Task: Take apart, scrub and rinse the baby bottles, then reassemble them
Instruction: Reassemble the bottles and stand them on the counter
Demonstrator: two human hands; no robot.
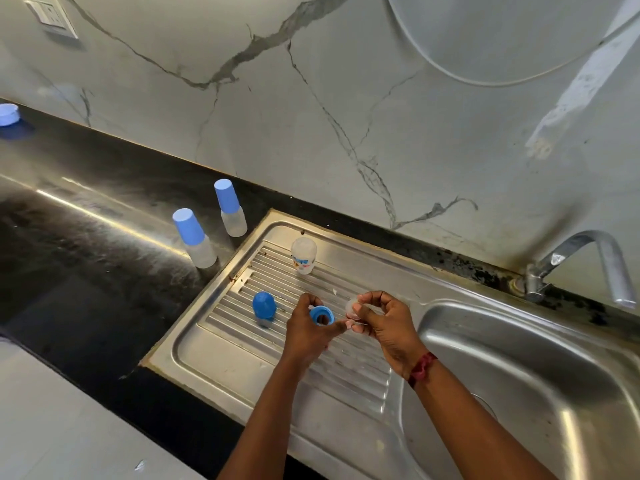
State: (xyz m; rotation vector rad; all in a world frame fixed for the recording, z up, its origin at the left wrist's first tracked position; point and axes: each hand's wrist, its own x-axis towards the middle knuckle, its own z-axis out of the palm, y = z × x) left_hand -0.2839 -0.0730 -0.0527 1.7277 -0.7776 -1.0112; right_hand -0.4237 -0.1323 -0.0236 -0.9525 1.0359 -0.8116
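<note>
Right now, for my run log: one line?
left hand: holds blue screw ring | right hand: pinches clear nipple | bottle: stands on drainboard

We hold both bare arms out, from near to far. Our left hand (306,329) curls its fingers round a blue ring (321,315). Our right hand (386,323), just to its right, pinches a clear teat (352,306) with thumb and fingertips. The hands are close together.

White marble wall (311,116), grey veins, fills top; socket (52,15) upper left; black counter (86,237) left, glare streak; steel sink (519,368) lower right, ribbed drainboard (242,358) centre, tap (588,261) right
</note>
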